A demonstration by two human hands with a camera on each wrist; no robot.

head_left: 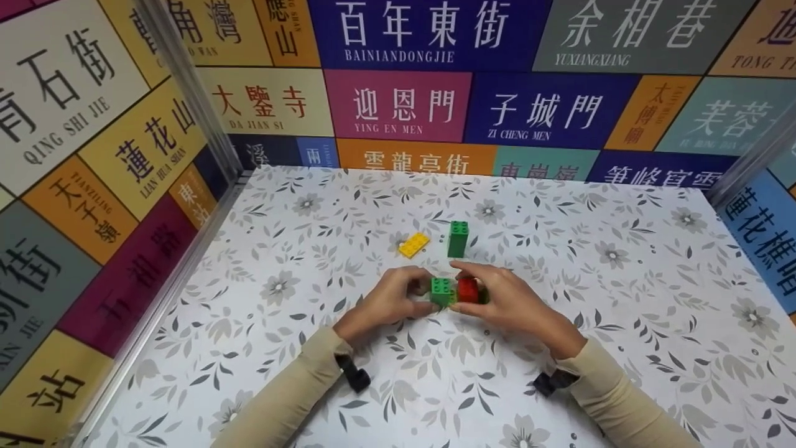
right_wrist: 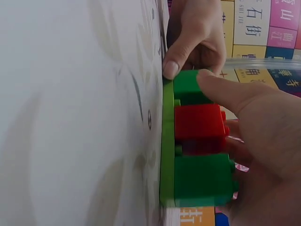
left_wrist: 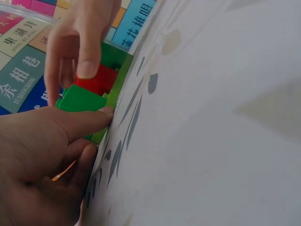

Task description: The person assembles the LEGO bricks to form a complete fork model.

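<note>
Fingers grip base (left; right unclear)—right-wrist view shows green brick, head barely.

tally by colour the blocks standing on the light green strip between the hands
Green: 2 (left-end block and right-end block)
Red: 1 (middle block)
Total: 3

Floral tabletop: yellow plate, green tower, lime base
</note>
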